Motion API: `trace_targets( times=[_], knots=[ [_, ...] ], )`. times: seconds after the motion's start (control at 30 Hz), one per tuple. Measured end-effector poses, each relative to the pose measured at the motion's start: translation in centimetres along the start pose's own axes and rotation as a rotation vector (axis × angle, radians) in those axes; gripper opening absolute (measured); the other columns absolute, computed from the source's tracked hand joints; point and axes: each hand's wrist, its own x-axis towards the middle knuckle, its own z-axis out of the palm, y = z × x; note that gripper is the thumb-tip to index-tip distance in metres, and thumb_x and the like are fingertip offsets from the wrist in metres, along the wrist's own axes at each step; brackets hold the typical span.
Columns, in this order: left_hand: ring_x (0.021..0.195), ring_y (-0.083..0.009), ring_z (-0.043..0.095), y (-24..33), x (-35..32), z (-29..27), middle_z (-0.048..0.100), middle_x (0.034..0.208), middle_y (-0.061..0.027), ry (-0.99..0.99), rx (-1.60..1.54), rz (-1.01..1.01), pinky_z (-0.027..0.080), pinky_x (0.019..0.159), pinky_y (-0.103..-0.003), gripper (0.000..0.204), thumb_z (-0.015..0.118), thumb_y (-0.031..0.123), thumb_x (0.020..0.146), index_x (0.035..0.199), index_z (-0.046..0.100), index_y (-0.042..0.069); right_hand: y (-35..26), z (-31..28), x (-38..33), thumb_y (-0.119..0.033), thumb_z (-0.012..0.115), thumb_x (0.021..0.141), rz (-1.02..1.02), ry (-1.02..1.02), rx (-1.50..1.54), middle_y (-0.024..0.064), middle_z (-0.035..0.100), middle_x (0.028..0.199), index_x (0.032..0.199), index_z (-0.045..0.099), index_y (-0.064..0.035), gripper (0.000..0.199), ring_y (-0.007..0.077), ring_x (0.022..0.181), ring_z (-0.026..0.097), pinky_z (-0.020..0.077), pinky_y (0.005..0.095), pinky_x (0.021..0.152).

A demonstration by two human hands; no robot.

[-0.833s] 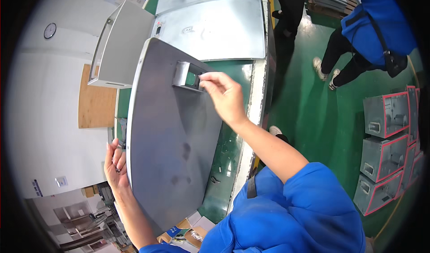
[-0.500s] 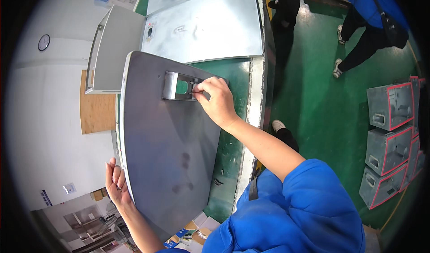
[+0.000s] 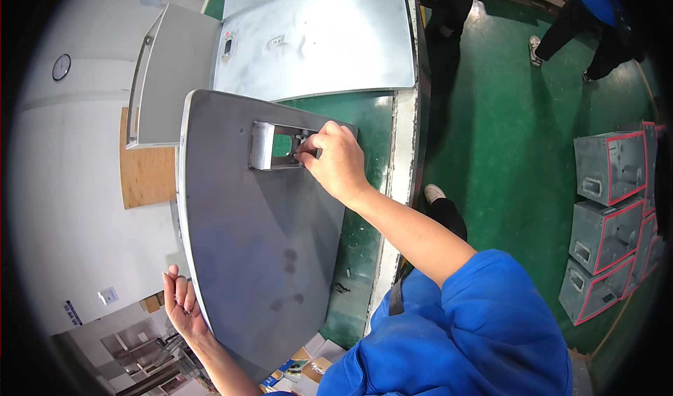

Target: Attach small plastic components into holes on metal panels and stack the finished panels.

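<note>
While the left hand (image 3: pixel 181 303) clasps the near edge of the grey metal panel (image 3: pixel 245 242) tilted over the green table (image 3: pixel 364 115), the right hand (image 3: pixel 335 159) pinches its bracket (image 3: pixel 270 145). Stiff, probably heavy, sharp-edged sheet; edge holds suit it.

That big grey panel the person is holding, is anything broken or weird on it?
Nothing looks broken. The grey panel has a few dark smudges low on its face, which look like marks, not damage. The left hand steadies its edge, and the right hand grips the rectangular cutout near the top.
</note>
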Motion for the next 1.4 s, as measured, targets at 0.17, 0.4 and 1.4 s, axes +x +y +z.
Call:
trace_targets(
  times=[0.17,0.4,1.4],
  knots=[
    [0.037,-0.0026,0.024,0.0,0.1,0.0,0.029,0.048,0.0036,-0.02,0.004,-0.004,0.019,0.028,-0.015,0.029,0.034,0.021,0.092,0.097,0.049,-0.004,-0.4,0.3,0.0,-0.014,0.07,0.061,0.01,-0.01,-0.075,0.0031,0.047,0.068,0.063,0.064,-0.0103,0.007,0.0199,0.073,0.048,0.042,0.0324,0.062],
    [0.037,-0.0028,0.024,0.0,0.0,0.2,0.028,0.048,0.0034,-0.026,0.024,0.02,0.02,0.028,-0.015,0.029,0.034,0.02,0.092,0.096,0.049,-0.004,-0.1,-0.1,0.2,-0.014,0.068,0.064,-0.002,-0.062,-0.062,0.0048,0.048,0.07,0.069,0.064,-0.0093,0.008,0.0217,0.076,0.05,0.043,0.033,0.064],
    [0.037,-0.002,0.023,-0.6,-1.1,1.0,0.028,0.049,0.0045,-0.046,0.049,0.026,0.018,0.027,-0.015,0.028,0.034,0.02,0.092,0.098,0.049,-0.003,0.0,-0.3,-0.3,-0.012,0.066,0.064,-0.161,-0.024,-0.189,0.0063,0.05,0.075,0.071,0.064,-0.0098,0.008,0.0245,0.075,0.049,0.0424,0.0337,0.067]
  ],
)
